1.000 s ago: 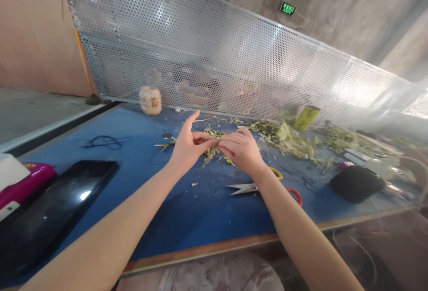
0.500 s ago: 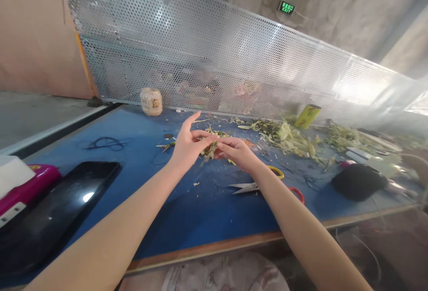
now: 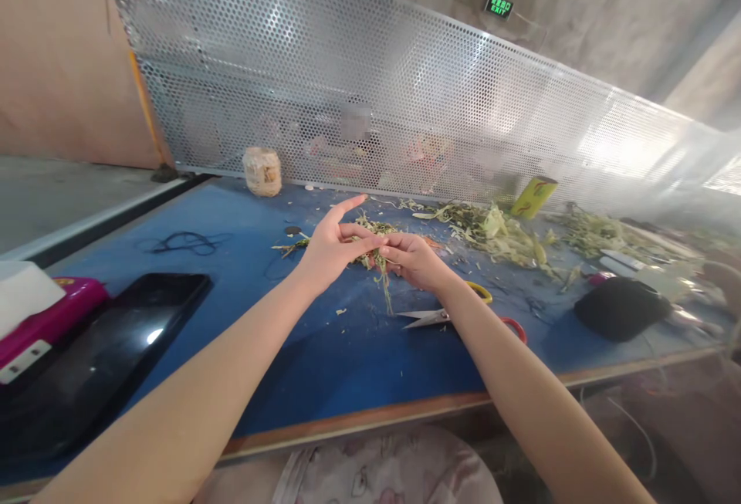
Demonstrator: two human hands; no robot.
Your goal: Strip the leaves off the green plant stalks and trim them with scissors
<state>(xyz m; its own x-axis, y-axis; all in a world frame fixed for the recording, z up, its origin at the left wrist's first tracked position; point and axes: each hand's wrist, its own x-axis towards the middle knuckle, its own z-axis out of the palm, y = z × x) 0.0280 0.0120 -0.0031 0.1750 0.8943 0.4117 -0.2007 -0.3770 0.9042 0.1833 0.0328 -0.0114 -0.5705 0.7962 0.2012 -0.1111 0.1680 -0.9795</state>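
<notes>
Over the middle of the blue table [image 3: 324, 357], both my hands meet on a small bundle of dry green-yellow plant strips [image 3: 375, 258]. My left hand [image 3: 329, 245] pinches it with thumb and middle fingers while the index finger sticks up. My right hand [image 3: 417, 260] is curled closed on the same bundle from the right. One strand dangles down towards the table. A pair of scissors [image 3: 445, 317] with yellow and red handles lies just under my right wrist.
A heap of plant scraps [image 3: 498, 234] runs along the back right. A black tablet [image 3: 98, 350] and pink box [image 3: 46, 319] lie at the left. A twine roll [image 3: 262, 170], yellow can [image 3: 533, 197], black pouch [image 3: 620, 307] and perforated metal screen [image 3: 405, 103] are also here.
Both hands lifted the bundle slightly off the table. A long strand now hangs below it, and my left index finger points more to the right.
</notes>
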